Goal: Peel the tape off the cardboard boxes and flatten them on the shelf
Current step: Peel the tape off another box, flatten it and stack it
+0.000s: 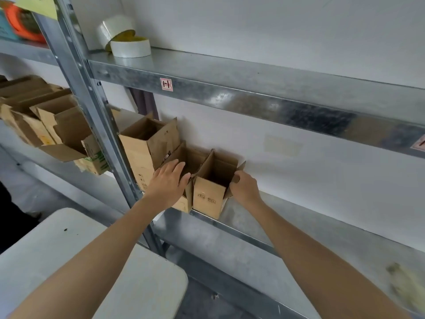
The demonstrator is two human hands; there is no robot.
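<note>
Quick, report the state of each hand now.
Left hand: open, fingers resting on a flap of the middle box.
Right hand: closed, gripping a side flap of the right box.

Soft even daylight, blurred warped edges

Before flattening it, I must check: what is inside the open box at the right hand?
Inside the box only bare cardboard walls show, no contents. Its floor is hidden by the front wall and shadow.
</note>
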